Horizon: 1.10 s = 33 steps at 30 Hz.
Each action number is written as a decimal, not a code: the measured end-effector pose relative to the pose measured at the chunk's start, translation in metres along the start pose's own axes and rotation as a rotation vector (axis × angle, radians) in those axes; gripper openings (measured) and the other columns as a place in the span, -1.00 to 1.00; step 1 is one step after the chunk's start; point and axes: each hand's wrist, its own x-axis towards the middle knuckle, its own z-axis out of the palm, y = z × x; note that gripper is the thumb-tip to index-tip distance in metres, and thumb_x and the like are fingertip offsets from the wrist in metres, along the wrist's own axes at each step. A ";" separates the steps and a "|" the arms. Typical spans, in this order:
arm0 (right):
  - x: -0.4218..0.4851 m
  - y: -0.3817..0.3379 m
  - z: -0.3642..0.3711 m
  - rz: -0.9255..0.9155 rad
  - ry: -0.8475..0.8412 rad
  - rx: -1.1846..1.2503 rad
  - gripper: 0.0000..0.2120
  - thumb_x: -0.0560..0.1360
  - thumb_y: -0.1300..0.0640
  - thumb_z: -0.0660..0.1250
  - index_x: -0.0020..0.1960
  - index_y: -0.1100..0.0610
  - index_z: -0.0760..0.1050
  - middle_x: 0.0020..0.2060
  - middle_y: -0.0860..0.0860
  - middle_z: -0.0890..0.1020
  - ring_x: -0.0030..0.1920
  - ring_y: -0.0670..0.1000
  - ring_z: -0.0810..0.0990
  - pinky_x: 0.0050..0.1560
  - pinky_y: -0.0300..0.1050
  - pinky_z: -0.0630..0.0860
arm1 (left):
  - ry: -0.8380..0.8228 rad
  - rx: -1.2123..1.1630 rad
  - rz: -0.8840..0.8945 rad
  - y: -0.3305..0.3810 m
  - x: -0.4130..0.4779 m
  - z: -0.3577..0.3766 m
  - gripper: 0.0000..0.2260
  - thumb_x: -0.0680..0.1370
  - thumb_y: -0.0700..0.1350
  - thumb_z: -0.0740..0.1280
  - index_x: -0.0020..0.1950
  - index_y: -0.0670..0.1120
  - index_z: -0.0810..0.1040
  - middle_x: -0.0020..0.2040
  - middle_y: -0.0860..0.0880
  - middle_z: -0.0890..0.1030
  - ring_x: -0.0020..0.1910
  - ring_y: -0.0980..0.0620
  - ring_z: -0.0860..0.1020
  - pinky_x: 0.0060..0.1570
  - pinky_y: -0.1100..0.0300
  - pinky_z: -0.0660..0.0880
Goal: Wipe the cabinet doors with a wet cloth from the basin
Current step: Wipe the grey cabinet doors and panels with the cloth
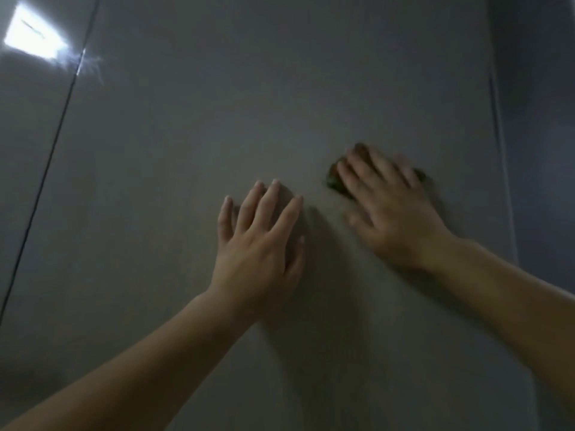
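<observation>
A plain grey cabinet door (249,104) fills most of the view. My right hand (392,206) presses flat against it with a dark green cloth (334,180) under the fingers; only the cloth's edges show at the left and right of the hand, and the hand is blurred. My left hand (261,244) lies flat on the same door just to the left, fingers spread, holding nothing.
A thin dark seam (53,141) separates this door from a neighbouring glossy door (18,119) at the left, which reflects a bright light. The door's right edge (501,150) borders a darker blue-grey surface (541,150).
</observation>
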 end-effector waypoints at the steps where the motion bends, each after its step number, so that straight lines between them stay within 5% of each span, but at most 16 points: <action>1: 0.032 0.011 -0.009 0.093 -0.002 0.035 -0.26 0.56 -0.25 -0.13 0.66 0.07 0.08 0.66 0.01 0.05 0.65 0.12 -0.03 0.58 0.10 -0.18 | 0.000 0.007 -0.011 -0.004 0.008 -0.003 -0.46 0.63 0.17 0.01 0.58 0.04 0.32 0.62 -0.09 0.25 0.63 -0.17 0.12 0.55 -0.33 0.02; 4: 0.076 0.005 -0.019 0.153 -0.034 0.090 -0.22 0.52 -0.28 -0.22 0.67 0.03 0.01 0.67 -0.05 -0.04 0.65 0.08 -0.13 0.58 0.13 -0.14 | -0.020 0.016 -0.011 -0.015 0.020 -0.009 -0.45 0.62 0.17 0.01 0.57 0.02 0.35 0.62 -0.09 0.25 0.62 -0.20 0.14 0.52 -0.38 0.08; 7: 0.052 -0.022 -0.010 -0.184 -0.061 0.050 -0.27 0.56 -0.26 -0.17 0.67 0.00 0.02 0.66 -0.07 -0.02 0.65 0.04 -0.11 0.53 -0.02 -0.16 | -0.024 0.013 0.027 -0.018 0.017 -0.010 -0.43 0.59 0.17 0.05 0.56 -0.02 0.36 0.62 -0.11 0.26 0.62 -0.22 0.15 0.50 -0.41 0.11; 9: 0.056 -0.010 -0.018 -0.235 -0.095 0.040 -0.32 0.58 -0.24 -0.13 0.67 -0.07 -0.04 0.65 -0.12 -0.07 0.64 -0.01 -0.13 0.49 -0.13 -0.17 | -0.032 0.012 0.035 -0.020 0.018 -0.010 -0.42 0.60 0.18 0.03 0.57 -0.02 0.34 0.63 -0.09 0.23 0.63 -0.20 0.12 0.52 -0.39 0.08; 14: 0.138 0.035 -0.037 0.230 -0.017 0.079 -0.33 0.60 -0.22 -0.14 0.67 -0.02 0.01 0.67 -0.06 -0.03 0.65 0.08 -0.08 0.58 0.14 -0.09 | -0.012 0.012 0.043 -0.022 0.015 -0.012 -0.44 0.63 0.18 0.04 0.54 -0.07 0.35 0.62 -0.12 0.26 0.63 -0.18 0.15 0.54 -0.34 0.09; 16: 0.139 0.020 -0.035 0.254 -0.010 0.132 -0.36 0.64 -0.22 -0.15 0.66 -0.01 0.02 0.67 -0.06 -0.04 0.65 0.08 -0.11 0.58 0.14 -0.12 | 0.009 -0.005 0.030 -0.022 0.007 -0.011 -0.44 0.64 0.16 0.04 0.54 -0.10 0.36 0.61 -0.17 0.26 0.63 -0.20 0.14 0.55 -0.34 0.09; 19: 0.083 -0.014 -0.020 0.002 -0.048 0.132 -0.24 0.52 -0.27 -0.24 0.67 -0.01 0.03 0.66 -0.06 -0.01 0.65 0.07 -0.08 0.56 0.11 -0.08 | 0.061 -0.011 0.069 -0.015 -0.011 -0.005 -0.47 0.62 0.11 0.11 0.50 -0.14 0.43 0.58 -0.23 0.31 0.60 -0.25 0.20 0.52 -0.36 0.14; 22: 0.005 -0.017 -0.002 -0.269 -0.107 0.051 -0.33 0.60 -0.23 -0.12 0.66 -0.02 0.05 0.65 -0.09 0.03 0.64 0.04 -0.04 0.54 0.04 -0.09 | 0.066 -0.014 0.162 0.001 -0.031 0.005 -0.50 0.61 0.07 0.16 0.47 -0.13 0.47 0.57 -0.23 0.33 0.60 -0.26 0.22 0.50 -0.36 0.16; 29: -0.012 0.053 -0.009 0.243 -0.040 0.106 -0.26 0.55 -0.28 -0.18 0.67 -0.02 -0.02 0.66 -0.10 -0.03 0.64 0.03 -0.10 0.54 0.08 -0.17 | 0.005 0.035 0.126 0.030 -0.040 0.015 -0.48 0.61 0.09 0.14 0.55 -0.04 0.38 0.61 -0.22 0.23 0.63 -0.26 0.11 0.48 -0.43 0.10; 33: -0.087 0.013 0.015 -0.139 -0.046 -0.018 -0.31 0.59 -0.22 0.02 0.65 0.04 0.08 0.65 -0.01 0.10 0.63 0.13 0.05 0.54 0.14 -0.06 | -0.025 0.053 0.116 0.050 -0.045 0.021 -0.45 0.62 0.13 0.12 0.58 -0.03 0.34 0.63 -0.24 0.18 0.63 -0.30 0.06 0.50 -0.45 0.04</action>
